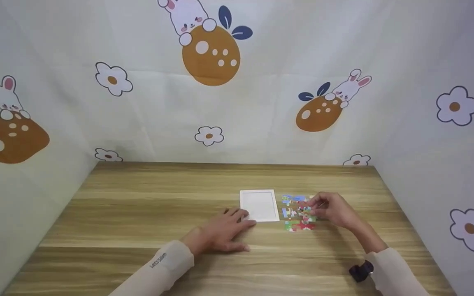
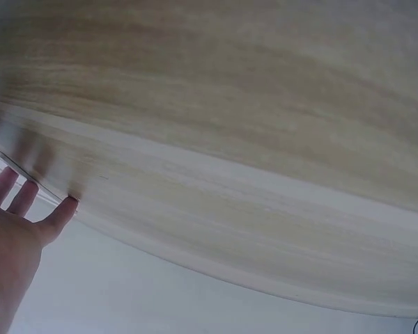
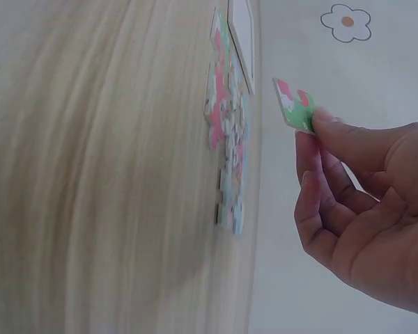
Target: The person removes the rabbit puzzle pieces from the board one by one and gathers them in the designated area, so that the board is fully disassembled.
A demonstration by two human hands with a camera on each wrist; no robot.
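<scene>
In the right wrist view, my right hand (image 3: pixel 376 202) pinches a green, pink and white jigsaw piece (image 3: pixel 295 108) between thumb and fingertips, held up off the tabletop. In the head view that right hand (image 1: pixel 335 209) hovers over the right side of a patch of colourful jigsaw pieces (image 1: pixel 299 226). To their left lies a flat white square puzzle frame (image 1: pixel 261 204), its inside bare. My left hand (image 1: pixel 225 231) rests spread at the frame's lower left corner, with fingertips on its edge. The left wrist view shows only part of this hand (image 2: pixel 17 233).
A wooden table (image 1: pixel 138 213) spreads under everything. Pale curtains (image 1: pixel 261 102) printed with rabbits, oranges and flowers close it in at the back and both sides. A dark device (image 1: pixel 361 271) sits at the right wrist, beside the sleeve.
</scene>
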